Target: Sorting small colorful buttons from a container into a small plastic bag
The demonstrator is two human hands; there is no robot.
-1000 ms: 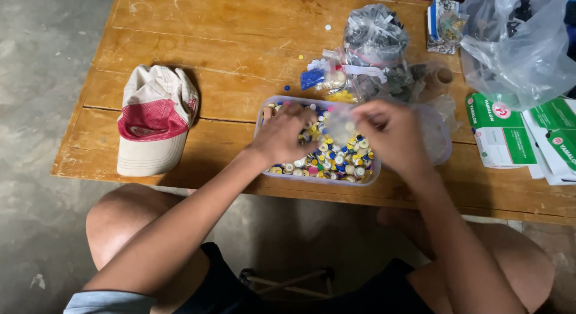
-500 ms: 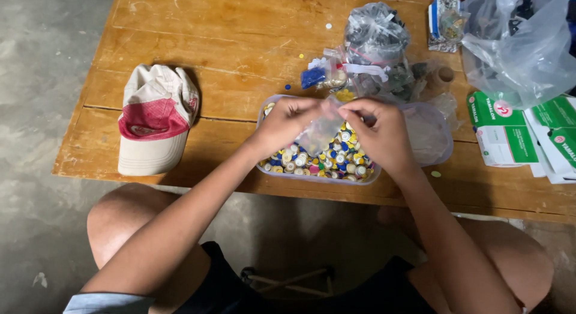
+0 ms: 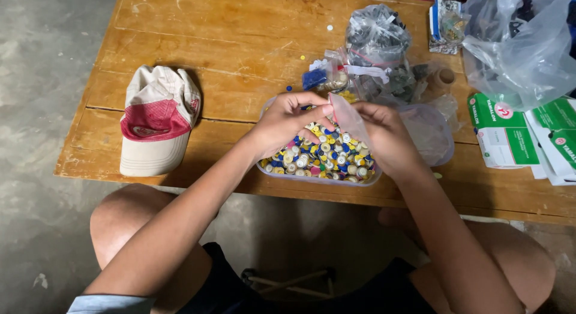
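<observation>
A small clear bag (image 3: 347, 115) is held up over a tray (image 3: 312, 176) of coloured buttons (image 3: 324, 155) at the near edge of a wooden table (image 3: 210, 26). The bag is pinched between the two hands: its upper edge is gripped by the fingertips of the left hand (image 3: 285, 123), which are curled closed on it, and its right side is held against the fingers of the right hand (image 3: 387, 137), also closed on it. The bag hangs between the hands, just above the buttons, tilted toward the right hand. Whether anything lies inside it cannot be told.

A cap (image 3: 155, 119) lies well apart to the left on the table. Behind the tray a knotted sack (image 3: 375, 44) of dark pieces is seen, and to the right a lid (image 3: 429, 134), green boxes (image 3: 507, 134) and a large plastic bag (image 3: 522, 44).
</observation>
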